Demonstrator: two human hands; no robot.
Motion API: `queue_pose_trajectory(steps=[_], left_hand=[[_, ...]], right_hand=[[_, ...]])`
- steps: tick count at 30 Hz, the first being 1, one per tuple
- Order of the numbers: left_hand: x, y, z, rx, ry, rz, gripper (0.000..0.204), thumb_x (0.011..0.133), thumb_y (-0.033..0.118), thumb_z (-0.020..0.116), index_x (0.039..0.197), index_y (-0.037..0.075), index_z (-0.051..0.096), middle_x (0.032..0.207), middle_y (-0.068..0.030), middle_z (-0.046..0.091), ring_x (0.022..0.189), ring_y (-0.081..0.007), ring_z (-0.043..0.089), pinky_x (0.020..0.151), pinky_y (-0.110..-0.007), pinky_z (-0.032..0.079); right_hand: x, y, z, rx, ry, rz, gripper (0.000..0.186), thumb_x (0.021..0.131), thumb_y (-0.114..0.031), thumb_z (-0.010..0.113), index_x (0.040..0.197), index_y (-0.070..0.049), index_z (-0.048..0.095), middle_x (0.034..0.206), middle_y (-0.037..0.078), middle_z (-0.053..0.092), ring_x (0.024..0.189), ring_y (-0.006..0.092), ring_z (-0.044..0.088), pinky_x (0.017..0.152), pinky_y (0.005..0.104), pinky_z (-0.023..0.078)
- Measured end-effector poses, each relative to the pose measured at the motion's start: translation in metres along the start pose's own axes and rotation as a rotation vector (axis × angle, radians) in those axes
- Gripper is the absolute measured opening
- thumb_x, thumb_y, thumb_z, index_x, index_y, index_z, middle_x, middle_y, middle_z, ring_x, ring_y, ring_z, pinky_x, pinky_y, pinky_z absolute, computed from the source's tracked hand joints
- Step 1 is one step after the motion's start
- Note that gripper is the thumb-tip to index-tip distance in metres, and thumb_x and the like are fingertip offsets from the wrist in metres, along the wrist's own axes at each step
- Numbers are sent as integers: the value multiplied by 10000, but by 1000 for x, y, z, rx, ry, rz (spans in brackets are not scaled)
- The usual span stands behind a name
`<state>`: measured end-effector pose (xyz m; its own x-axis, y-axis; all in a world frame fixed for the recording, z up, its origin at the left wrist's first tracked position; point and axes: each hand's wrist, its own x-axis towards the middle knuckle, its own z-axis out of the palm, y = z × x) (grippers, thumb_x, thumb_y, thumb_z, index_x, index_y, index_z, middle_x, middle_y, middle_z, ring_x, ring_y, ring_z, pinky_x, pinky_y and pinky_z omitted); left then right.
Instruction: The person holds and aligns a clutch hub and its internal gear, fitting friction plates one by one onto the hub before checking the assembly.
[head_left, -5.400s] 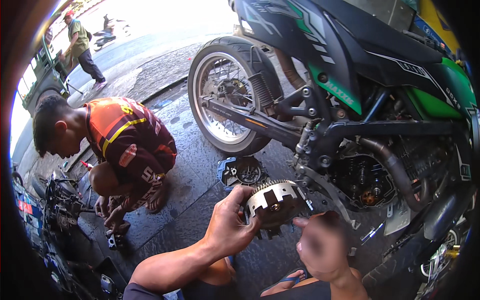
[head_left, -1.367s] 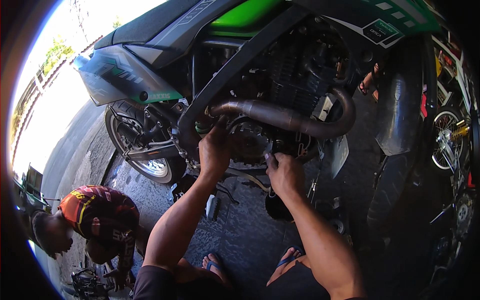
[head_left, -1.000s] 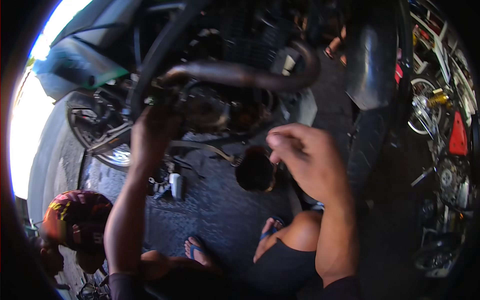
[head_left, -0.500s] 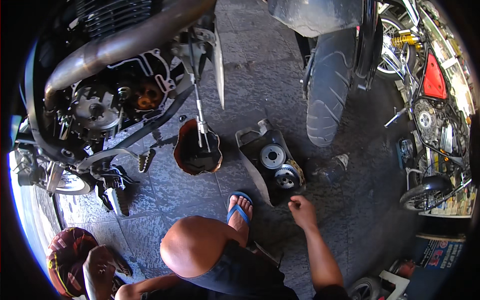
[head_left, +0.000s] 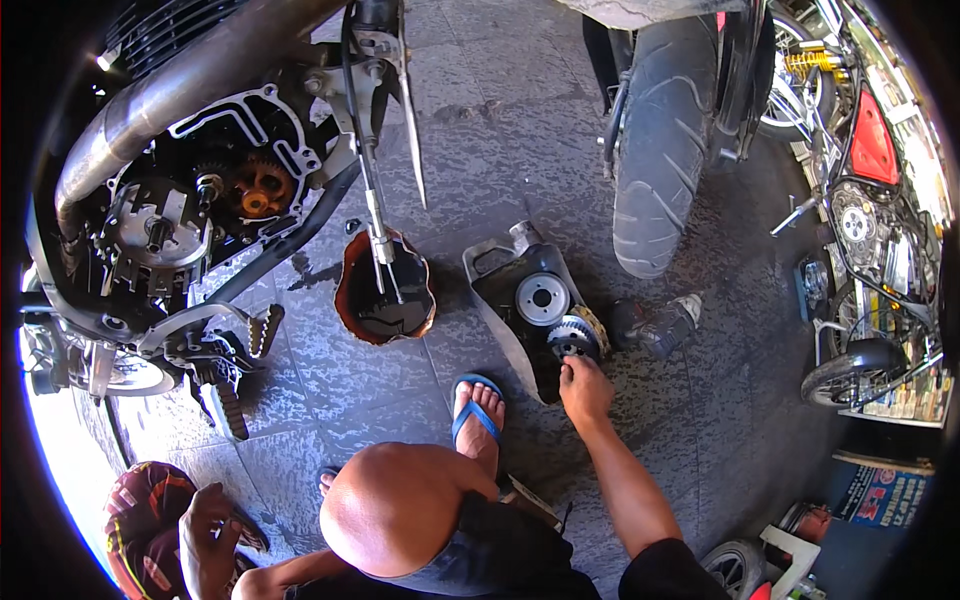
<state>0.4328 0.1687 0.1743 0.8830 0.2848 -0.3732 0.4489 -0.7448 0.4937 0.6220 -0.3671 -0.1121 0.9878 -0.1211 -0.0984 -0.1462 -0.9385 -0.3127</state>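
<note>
My right hand [head_left: 587, 390] reaches into a cut-open dark plastic canister [head_left: 505, 343], its fingers bent and closed on the near side of a toothed metal gear [head_left: 573, 338]. The fingertips partly hide the gear's near edge. Beside the gear, in the same canister, lies a round silver disc [head_left: 543, 299] with a dark centre hole and small holes around it. At the lower left is what looks like my left hand [head_left: 205, 535], fingers loosely bent and apart from the thumb, with nothing visible in it. It is next to dark red patterned cloth.
A motorcycle engine [head_left: 190, 210] with its side cover off stands at the left. Below its pedal and rod sits a cut container [head_left: 432, 310] of dark liquid. A motorcycle tyre [head_left: 655, 170], a plastic bottle [head_left: 668, 325] and a motorcycle with a red panel [head_left: 872, 140] are to the right.
My right hand has moved up and left from beside the canister onto the gear. At the lower left, the other hand shows more upright. The whole view has shifted slightly.
</note>
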Motion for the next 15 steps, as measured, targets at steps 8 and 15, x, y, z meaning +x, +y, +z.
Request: queue_pose_trajectory(steps=[8, 15], left_hand=[[-1, -24, 13, -337, -59, -190, 582, 899, 181, 677, 1399, -54, 494, 931, -79, 648, 703, -152, 652, 612, -292, 523], [4, -10, 17, -341, -68, -274, 527, 895, 96, 657, 1384, -38, 516, 949, -69, 653, 735, -149, 659, 623, -283, 528]], right_hand=[[5, -24, -1, 112, -132, -61, 220, 954, -285, 684, 1101, -129, 738, 1026, 143, 734, 912, 384, 720, 782, 501, 580], [-26, -52, 14, 13, -67, -199, 340, 958, -226, 661, 1253, -58, 683, 1003, 136, 628, 934, 342, 669, 764, 446, 576]])
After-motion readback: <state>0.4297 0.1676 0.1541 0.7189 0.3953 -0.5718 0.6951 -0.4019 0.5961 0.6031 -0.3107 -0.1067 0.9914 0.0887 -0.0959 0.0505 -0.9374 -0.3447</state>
